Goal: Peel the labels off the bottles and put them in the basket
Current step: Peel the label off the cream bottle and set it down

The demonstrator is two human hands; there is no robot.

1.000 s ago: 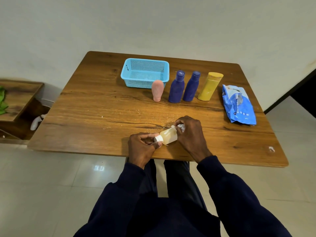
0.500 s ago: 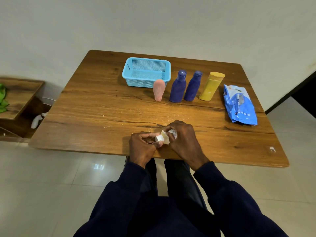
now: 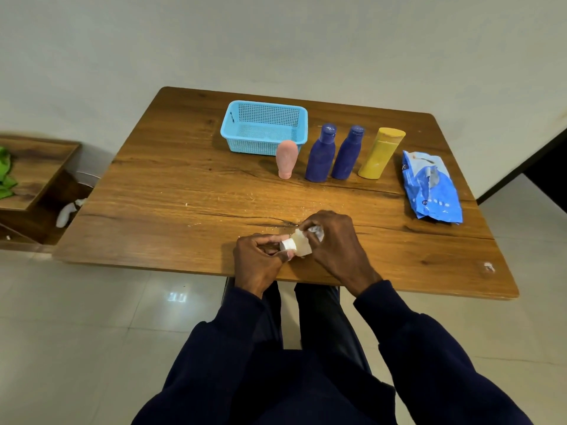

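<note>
Cream bottle (image 3: 300,245) in play. My left hand (image 3: 259,259) curls round its white cap end, and the long axis runs rightward into my right hand (image 3: 336,245), which pinches the crumpled label (image 3: 316,232). It all sits well nearer me than the basket (image 3: 264,145). I reckon the pull goes rightward.

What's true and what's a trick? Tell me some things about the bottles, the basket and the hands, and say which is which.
1. The pink bottle lies flat on the table. False: it stands upright, near the blue basket.
2. The left hand and the right hand both hold the small cream bottle. True.
3. The yellow bottle is in the basket. False: it stands on the table, beside the blue packet.
4. The blue packet lies at the table's right side. True.
</note>
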